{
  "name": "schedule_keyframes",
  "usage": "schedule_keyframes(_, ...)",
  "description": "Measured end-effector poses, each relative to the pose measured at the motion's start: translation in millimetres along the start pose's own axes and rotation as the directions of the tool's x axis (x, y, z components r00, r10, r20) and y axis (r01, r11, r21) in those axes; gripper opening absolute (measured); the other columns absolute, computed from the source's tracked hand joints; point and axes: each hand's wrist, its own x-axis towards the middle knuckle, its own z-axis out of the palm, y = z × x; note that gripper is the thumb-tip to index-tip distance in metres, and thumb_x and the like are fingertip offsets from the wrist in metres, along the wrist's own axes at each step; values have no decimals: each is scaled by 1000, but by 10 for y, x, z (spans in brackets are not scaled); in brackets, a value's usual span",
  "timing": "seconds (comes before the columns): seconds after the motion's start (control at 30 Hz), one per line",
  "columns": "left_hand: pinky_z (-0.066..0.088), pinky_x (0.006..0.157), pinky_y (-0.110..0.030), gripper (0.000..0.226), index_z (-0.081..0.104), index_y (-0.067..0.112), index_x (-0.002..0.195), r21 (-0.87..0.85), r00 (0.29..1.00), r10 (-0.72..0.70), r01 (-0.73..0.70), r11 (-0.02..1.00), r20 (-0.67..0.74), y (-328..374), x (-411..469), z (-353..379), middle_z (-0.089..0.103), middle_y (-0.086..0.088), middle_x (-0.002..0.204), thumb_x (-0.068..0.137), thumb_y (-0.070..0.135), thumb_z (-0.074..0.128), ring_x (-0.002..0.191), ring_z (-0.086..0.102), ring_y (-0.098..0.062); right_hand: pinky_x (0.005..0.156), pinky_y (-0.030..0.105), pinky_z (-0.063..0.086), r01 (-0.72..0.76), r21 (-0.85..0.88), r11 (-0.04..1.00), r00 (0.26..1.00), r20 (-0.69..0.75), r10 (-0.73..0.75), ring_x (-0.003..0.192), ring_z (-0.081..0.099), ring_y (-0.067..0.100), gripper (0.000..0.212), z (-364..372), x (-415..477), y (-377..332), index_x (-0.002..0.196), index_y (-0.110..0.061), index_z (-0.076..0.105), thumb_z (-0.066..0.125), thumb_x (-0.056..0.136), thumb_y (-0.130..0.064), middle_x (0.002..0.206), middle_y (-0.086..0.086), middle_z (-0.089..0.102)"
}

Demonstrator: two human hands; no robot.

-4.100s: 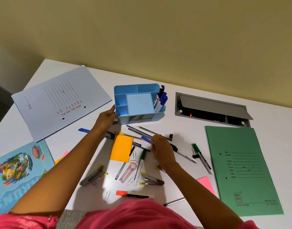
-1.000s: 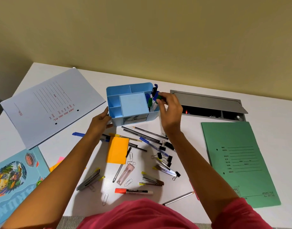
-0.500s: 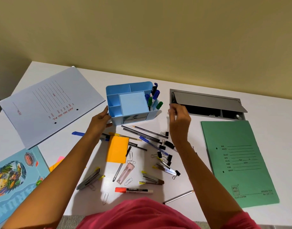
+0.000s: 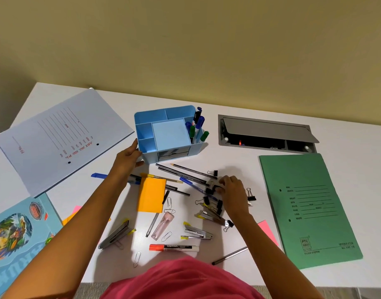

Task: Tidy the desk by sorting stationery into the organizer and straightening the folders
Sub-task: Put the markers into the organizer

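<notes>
My left hand (image 4: 126, 158) grips the front left corner of the light blue organizer (image 4: 146, 128), thumb on its front wall. Several markers (image 4: 198, 128) stand in its right compartment. My right hand (image 4: 232, 190) is down on a cluster of black binder clips, its fingertips pinching one binder clip (image 4: 212, 189). Loose pens and pencils (image 4: 181, 173) lie just in front of the organizer. An orange sticky pad (image 4: 152, 195) lies between my arms. A white folder (image 4: 62, 137) lies skewed at the left, and a green folder (image 4: 308, 208) at the right.
A blue illustrated folder (image 4: 12, 234) sticks out at the near left edge. Staplers (image 4: 116, 235) (image 4: 197, 233), paper clips, a pink tube and an orange-capped marker (image 4: 174, 247) lie near me. An open grey cable hatch (image 4: 265, 132) sits behind the green folder.
My right hand left the green marker in the organizer, drew back from it, and came down onto the binder clips. My left hand stayed on the organizer.
</notes>
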Motion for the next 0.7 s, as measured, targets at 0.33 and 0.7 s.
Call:
schedule_keyframes(0.33, 32, 100, -41, 49, 34, 31, 146, -23, 1000, -7, 7, 1000, -1, 30, -16, -19, 46, -5, 146, 99, 26, 47, 122, 55, -26, 73, 37, 57, 161, 152, 975, 943, -314, -107, 93, 61, 27, 29, -343, -13, -251, 122, -7, 52, 57, 93, -12, 111, 13, 58)
schedule_keyframes(0.7, 30, 104, -44, 49, 36, 31, 145, -57, 1000, -1, 1, 998, -5, 33, -37, -19, 46, -4, 146, 98, 29, 48, 122, 55, -27, 88, 10, 50, 585, 409, 701, 651, -752, -104, 102, 60, 11, 31, -835, 429, -1101, 123, -1, 49, 56, 93, -6, 111, 17, 61)
